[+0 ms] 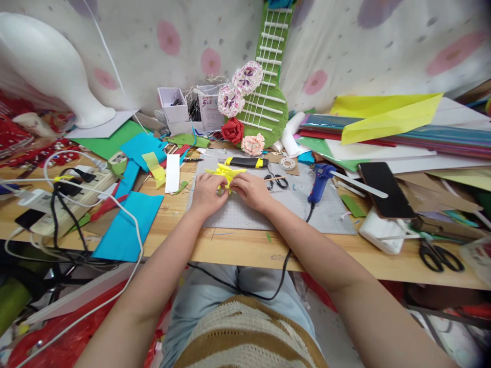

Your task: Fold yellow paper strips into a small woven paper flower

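Observation:
In the head view, my left hand [209,192] and my right hand [251,190] are close together over the grey cutting mat [245,217]. Between them is a bright yellow crumpled paper piece [226,171] with pointed, petal-like edges. The fingers of both hands pinch it, and they hide its lower part. A thin wooden stick [276,178] shows just beyond my right hand, above small black-handled scissors [282,183]. I cannot tell whether the right hand touches the stick. Behind the hands lies a yellow-and-black utility knife [247,162], with a roll of white tape [287,163] to its right.
A blue glue gun [320,184] rests at the mat's right, its cord crossing the table edge to my lap. Farther right are a phone [385,189] and black scissors [441,255]. Blue paper [132,225] and a power strip [72,199] lie left. A green paper guitar [268,102] stands behind.

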The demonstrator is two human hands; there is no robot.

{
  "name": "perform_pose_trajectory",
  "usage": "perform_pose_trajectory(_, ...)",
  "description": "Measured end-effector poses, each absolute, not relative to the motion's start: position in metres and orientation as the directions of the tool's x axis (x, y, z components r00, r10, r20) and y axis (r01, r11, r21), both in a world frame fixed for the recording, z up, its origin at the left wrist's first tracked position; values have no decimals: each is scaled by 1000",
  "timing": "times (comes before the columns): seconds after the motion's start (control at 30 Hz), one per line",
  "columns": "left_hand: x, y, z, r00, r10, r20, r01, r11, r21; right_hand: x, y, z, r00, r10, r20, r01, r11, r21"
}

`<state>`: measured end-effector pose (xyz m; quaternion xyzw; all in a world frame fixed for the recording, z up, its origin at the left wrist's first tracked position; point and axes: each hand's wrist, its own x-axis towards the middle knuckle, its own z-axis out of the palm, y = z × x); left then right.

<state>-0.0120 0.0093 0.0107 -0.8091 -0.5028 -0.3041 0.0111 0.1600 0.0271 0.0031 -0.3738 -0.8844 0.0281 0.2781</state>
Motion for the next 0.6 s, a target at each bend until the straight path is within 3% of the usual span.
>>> perform_pose_trajectory(0.27, -16, 10, 10, 367, 749, 551, 826, -535, 176, 159, 27, 4, -562, 708, 426, 676, 691, -257)
perform_pose_trajectory(0.6, -20, 13, 8, 321, 773, 548, 826, -511, 237, 161, 28, 3, -545, 695, 469, 683, 692, -233)
